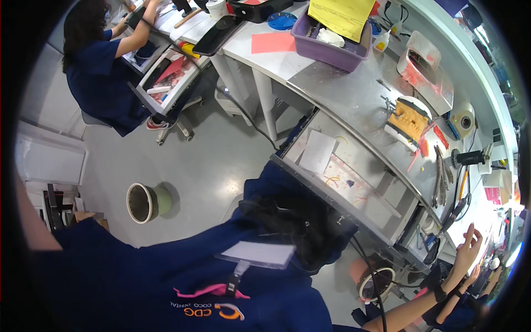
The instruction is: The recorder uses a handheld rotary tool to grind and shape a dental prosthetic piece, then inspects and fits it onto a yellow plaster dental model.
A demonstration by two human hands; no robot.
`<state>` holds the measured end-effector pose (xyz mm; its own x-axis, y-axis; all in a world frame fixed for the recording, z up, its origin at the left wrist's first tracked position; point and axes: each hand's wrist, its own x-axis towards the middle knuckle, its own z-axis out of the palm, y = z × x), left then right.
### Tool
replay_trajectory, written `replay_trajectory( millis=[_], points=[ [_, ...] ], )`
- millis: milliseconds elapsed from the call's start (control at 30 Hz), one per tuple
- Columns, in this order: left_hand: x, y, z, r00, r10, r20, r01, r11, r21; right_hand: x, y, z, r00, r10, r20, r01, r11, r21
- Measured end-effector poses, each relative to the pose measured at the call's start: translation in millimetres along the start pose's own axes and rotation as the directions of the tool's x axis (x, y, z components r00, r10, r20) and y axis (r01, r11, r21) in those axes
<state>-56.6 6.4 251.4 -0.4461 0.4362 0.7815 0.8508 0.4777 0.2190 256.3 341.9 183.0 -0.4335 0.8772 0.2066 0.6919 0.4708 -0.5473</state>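
My right hand point(467, 252), with a dark band at the wrist, is raised over the right end of the bench. Its fingers are loosely bent and apart, and I see nothing in them. Of my left arm point(36, 216) only a bare part shows at the left rim; the hand is outside the picture. On the metal bench top point(337, 88) stands a tan dental model point(409, 120) set in white plaster on an articulator. Pliers-like metal tools point(440, 177) lie between it and my right hand, with red wax pieces point(441, 136) close by.
Below the bench top a drawer point(354, 185) stands pulled out over my lap, holding a white card point(318, 151) and scraps. A purple bin point(332, 52) carries yellow paper. One co-worker point(105, 72) sits at far left; others' arms show at lower right. A bucket point(141, 203) stands on the floor.
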Motion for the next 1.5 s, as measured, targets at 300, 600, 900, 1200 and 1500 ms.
replay_trajectory(
  millis=[300,600,900,1200,1500],
  points=[
    [-44,-115,-143,0.990,-0.112,0.090,0.098,0.984,0.148,-39,-92,37,0.974,-0.226,-0.031,0.225,0.932,0.285],
    [-87,-116,-105,0.993,0.116,0.018,-0.110,0.971,-0.214,-111,-166,45,0.932,-0.351,0.088,0.290,0.870,0.398],
    [-173,-98,-87,0.989,0.140,0.037,-0.116,0.918,-0.379,-137,-219,49,0.809,-0.575,0.119,0.519,0.795,0.315],
    [-209,-90,-89,0.929,0.281,0.242,-0.076,0.783,-0.618,-144,-265,57,0.497,-0.725,0.476,0.716,0.653,0.247],
    [-210,-80,-76,0.935,0.309,0.173,-0.135,0.761,-0.634,-176,-257,110,0.210,-0.714,0.668,0.963,0.270,-0.013]
  ],
)
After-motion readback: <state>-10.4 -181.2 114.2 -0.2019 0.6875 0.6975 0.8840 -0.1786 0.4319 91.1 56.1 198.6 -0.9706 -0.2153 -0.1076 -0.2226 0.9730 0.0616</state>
